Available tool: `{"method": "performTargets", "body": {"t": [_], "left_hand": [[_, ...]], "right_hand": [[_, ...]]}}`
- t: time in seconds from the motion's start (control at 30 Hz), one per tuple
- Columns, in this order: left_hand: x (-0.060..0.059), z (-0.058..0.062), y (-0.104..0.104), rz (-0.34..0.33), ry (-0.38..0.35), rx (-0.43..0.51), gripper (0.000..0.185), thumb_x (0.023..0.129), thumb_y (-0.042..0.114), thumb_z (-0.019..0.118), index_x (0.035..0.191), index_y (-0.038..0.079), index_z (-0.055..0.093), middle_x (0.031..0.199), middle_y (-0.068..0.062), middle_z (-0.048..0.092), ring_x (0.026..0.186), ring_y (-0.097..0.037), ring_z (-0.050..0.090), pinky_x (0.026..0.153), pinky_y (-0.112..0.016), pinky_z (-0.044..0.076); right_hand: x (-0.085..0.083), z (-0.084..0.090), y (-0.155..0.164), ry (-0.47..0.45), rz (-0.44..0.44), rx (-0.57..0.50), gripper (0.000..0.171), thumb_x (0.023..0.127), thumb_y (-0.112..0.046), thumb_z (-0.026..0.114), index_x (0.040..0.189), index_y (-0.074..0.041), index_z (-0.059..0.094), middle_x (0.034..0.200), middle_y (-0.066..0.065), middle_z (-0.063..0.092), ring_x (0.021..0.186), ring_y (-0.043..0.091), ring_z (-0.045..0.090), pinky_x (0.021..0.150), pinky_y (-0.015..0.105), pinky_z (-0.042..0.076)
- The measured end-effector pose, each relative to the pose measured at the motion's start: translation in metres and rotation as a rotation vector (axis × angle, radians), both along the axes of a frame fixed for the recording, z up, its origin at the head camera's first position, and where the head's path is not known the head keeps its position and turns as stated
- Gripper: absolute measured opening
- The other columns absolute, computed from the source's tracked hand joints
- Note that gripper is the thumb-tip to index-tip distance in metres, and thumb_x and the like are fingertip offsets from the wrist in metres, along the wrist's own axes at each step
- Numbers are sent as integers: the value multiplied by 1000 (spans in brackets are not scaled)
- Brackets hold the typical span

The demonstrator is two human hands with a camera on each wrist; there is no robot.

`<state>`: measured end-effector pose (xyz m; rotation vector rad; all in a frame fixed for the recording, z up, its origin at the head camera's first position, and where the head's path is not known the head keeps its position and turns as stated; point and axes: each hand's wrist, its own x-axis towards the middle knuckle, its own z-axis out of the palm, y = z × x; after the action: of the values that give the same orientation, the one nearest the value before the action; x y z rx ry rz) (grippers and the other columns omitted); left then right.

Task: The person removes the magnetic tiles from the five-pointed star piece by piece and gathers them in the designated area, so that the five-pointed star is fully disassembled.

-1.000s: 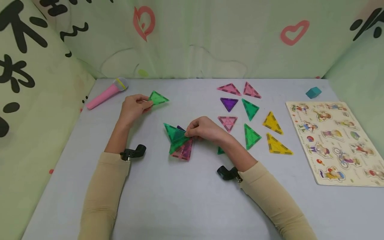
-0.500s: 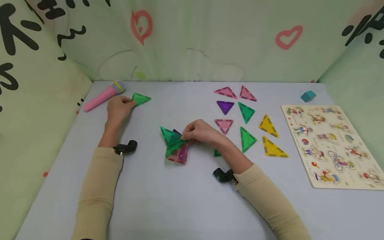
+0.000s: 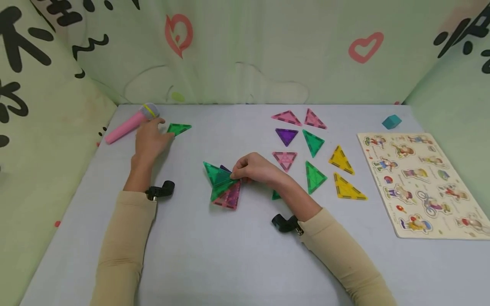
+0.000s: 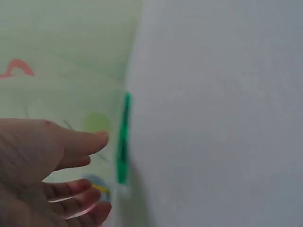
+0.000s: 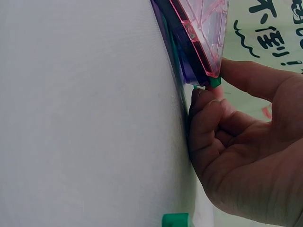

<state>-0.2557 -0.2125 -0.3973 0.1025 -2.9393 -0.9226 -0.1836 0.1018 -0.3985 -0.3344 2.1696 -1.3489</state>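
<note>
Since a moment ago the left hand [image 3: 150,139] has let the lone green triangle [image 3: 178,128] go: that tile now lies flat on the grey worktop [image 3: 229,255], and the fingers are spread and relaxed, their tips just beside its near corner. From the left wrist view the tile shows edge-on as a thin green line, clear of the thumb, so the left grip is apart and holds nothing. Just left of that hand sits the pink toy microphone [image 3: 130,123].

Taking the tile stack [image 3: 223,185] as the landmark: it sits mid-worktop, green triangles on top, purple and pink ones under them. The right hand [image 3: 257,169] is at the stack's right corner, fingers curled, grip pinched on the corner of the top green tile; the right wrist view shows the fingertips [image 5: 208,101] closed on that green tip beneath the pink and purple layers.

Right of the stack lie loose triangles in pink, purple, green and yellow. Far right of the stack is the picture puzzle board [image 3: 421,182], with a teal block [image 3: 391,122] behind it.
</note>
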Motion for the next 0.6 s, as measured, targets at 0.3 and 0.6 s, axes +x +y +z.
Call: {"method": "performTargets", "body": {"t": [0.3, 0.6], "left_hand": [[18, 29, 32, -438, -315, 153, 42, 95, 48, 62, 121, 16, 68, 112, -10, 66, 99, -24, 61, 85, -35, 47], [24, 20, 55, -716, -490, 194, 28, 93, 39, 68, 106, 16, 75, 98, -6, 71, 91, -21, 59, 81, -34, 48]], "right_hand": [[1, 0, 3, 3, -21, -17, 13, 90, -16, 69, 86, -3, 71, 74, -1, 59, 65, 15, 49, 60, 28, 44], [1, -3, 6, 8, -53, -32, 15, 90, -17, 69, 87, -3, 71, 73, -1, 61, 64, 16, 51, 58, 28, 45]]}}
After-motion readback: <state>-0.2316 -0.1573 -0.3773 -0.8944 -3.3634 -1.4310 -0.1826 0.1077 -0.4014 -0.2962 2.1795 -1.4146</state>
